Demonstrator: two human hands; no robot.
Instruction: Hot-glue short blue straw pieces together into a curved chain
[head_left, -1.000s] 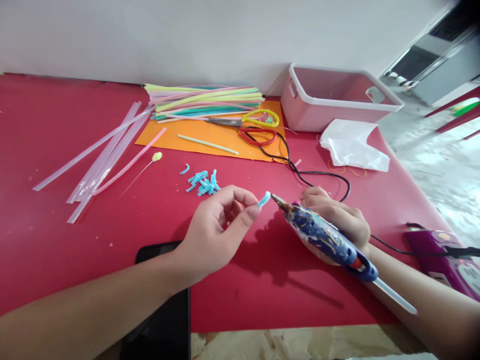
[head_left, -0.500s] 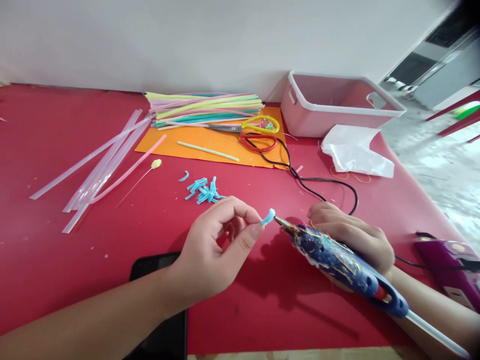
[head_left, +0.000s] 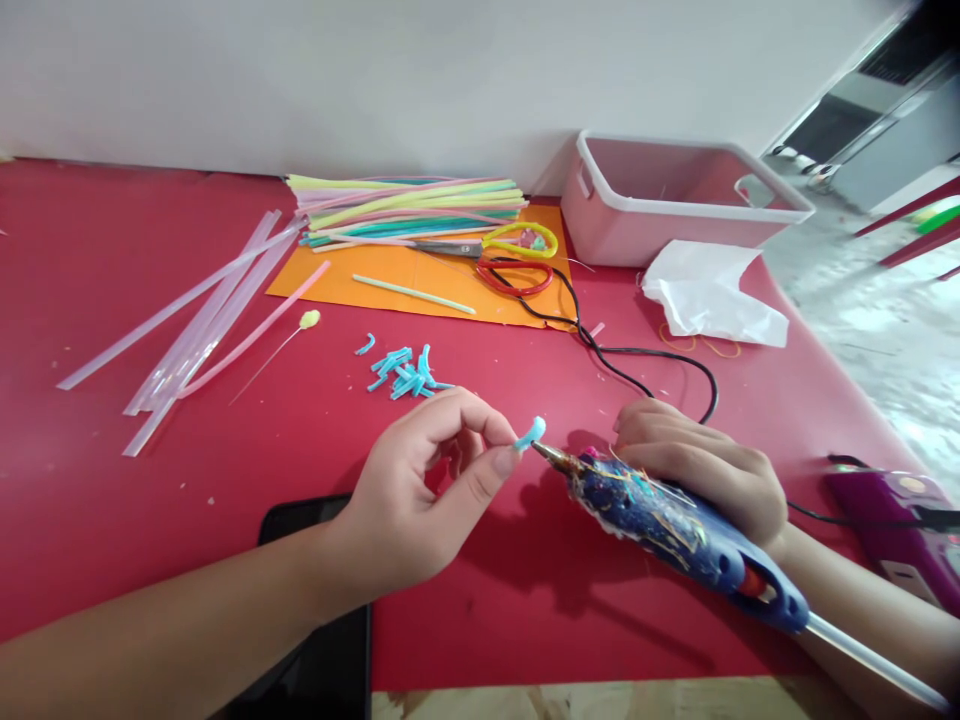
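Observation:
Between thumb and forefinger, my left hand pinches a short curved blue pipe cleaner piece. My right hand is wrapped round a blue glue gun crusted with dried glue, a clear glue stick sticking out of its back. The gun's metal nozzle touches or nearly touches the lower part of the blue piece. Beyond my left hand lies a small pile of cut blue pipe cleaner pieces. A thin wire with a yellow fuzzy tip rests to the left of the pile.
Pastel pipe cleaners and scissors lie on an orange sheet. Clear glue sticks are at left. A pink bin, white paper, black cord and purple box stand right. A phone is under my left forearm.
The glue gun's nozzle has moved slightly left, from the upper end of the blue piece down along it. My left hand keeps its pinch. The whole view has shifted a little.

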